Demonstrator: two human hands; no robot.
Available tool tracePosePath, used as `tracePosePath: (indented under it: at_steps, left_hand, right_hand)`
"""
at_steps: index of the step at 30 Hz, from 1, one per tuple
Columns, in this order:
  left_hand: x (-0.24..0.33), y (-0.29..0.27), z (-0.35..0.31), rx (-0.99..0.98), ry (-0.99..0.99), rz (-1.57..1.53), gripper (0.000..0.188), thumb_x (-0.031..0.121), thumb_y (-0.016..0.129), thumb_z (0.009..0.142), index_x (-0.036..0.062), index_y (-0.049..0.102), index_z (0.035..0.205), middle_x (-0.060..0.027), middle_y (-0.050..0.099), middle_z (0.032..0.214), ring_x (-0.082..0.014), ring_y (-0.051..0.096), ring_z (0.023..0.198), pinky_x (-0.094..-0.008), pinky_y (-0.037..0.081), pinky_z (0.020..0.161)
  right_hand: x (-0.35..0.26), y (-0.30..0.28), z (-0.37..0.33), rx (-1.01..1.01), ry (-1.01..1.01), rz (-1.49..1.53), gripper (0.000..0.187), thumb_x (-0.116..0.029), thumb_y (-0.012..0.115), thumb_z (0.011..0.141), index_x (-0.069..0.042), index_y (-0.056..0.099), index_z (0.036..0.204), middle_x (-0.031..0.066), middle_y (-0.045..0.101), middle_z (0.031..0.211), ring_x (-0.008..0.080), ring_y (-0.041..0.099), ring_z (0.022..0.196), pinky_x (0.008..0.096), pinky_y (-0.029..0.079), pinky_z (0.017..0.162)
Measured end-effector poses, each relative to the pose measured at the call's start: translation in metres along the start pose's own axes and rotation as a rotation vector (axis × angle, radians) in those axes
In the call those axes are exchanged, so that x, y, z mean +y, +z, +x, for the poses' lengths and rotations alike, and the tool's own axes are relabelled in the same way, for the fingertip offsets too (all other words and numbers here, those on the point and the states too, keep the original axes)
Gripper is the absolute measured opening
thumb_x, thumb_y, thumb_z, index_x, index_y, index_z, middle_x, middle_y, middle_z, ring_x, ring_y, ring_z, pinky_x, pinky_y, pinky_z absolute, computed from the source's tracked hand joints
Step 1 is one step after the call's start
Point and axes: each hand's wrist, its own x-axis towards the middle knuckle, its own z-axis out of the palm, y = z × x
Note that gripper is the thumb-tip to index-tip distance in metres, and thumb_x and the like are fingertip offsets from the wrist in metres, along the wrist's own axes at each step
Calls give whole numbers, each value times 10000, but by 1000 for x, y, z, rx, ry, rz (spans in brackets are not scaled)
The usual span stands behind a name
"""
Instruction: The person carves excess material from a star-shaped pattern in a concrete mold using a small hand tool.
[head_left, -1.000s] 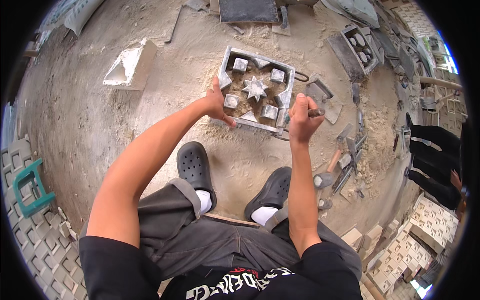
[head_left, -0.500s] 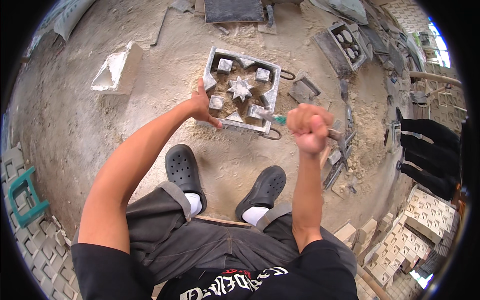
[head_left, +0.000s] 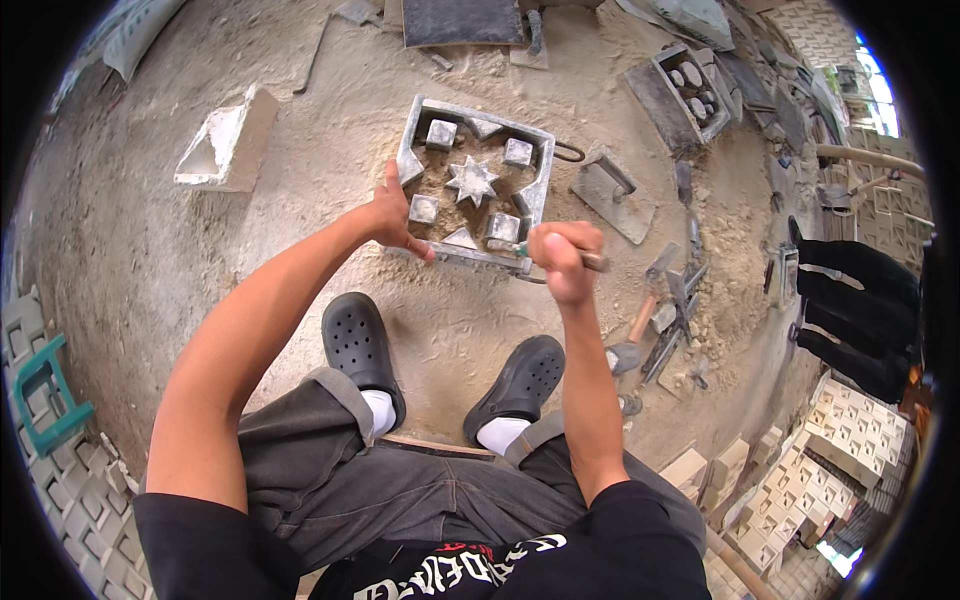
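Note:
A square grey metal mould [head_left: 411,138] lies on the dusty ground ahead of my feet, with an eight-pointed star [head_left: 472,181] in its middle and small cubes near its corners. My left hand [head_left: 392,220] rests on its near-left corner, fingers stretched along the left side and thumb on the near rim. Over the near-right corner, my right hand [head_left: 566,250] is closed round a small brush [head_left: 597,263] with a wooden handle and a green band. Its blurred pale tip reaches the mould's near-right cube [head_left: 503,228].
A flat float with a handle [head_left: 612,192] lies right of the mould, with hand tools [head_left: 640,318] and sand nearer. Another mould [head_left: 690,95] is at far right, a white hollow block [head_left: 228,145] at left. A person in dark trousers [head_left: 860,300] is at right.
My right hand has moved left and down with the brush, to the mould's near-right corner. The float and the tools beside it show more fully. My left hand keeps its place on the mould.

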Motion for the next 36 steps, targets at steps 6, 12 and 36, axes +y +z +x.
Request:
tracePosePath:
  at_steps: [6, 12, 36]
  left_hand:
    - [-5, 2, 1, 22, 29, 3, 1624, 539, 905, 394, -86, -247, 1354, -377, 281, 1356, -435, 318, 1300, -360, 238, 1118]
    - [1, 3, 4, 0, 8, -37, 1644, 520, 913, 383, -30, -296, 1351, -363, 242, 1387, -429, 326, 1299, -370, 267, 1110]
    - [0, 3, 5, 19, 8, 32, 1641, 562, 898, 377, -92, -249, 1351, -368, 255, 1377, -431, 310, 1307, -350, 228, 1122]
  right_hand:
    - [-4, 2, -3, -5, -45, -58, 329, -108, 526, 763, 1, 355, 503, 24, 324, 447, 107, 287, 385, 297, 228, 392]
    - [-18, 2, 0, 49, -72, -34, 323, -112, 511, 773, 14, 391, 501, 33, 345, 441, 113, 325, 368, 292, 240, 384]
    - [22, 8, 1, 75, 70, -30, 363, -96, 485, 828, -15, 361, 496, -8, 359, 445, 71, 311, 390, 281, 233, 391]
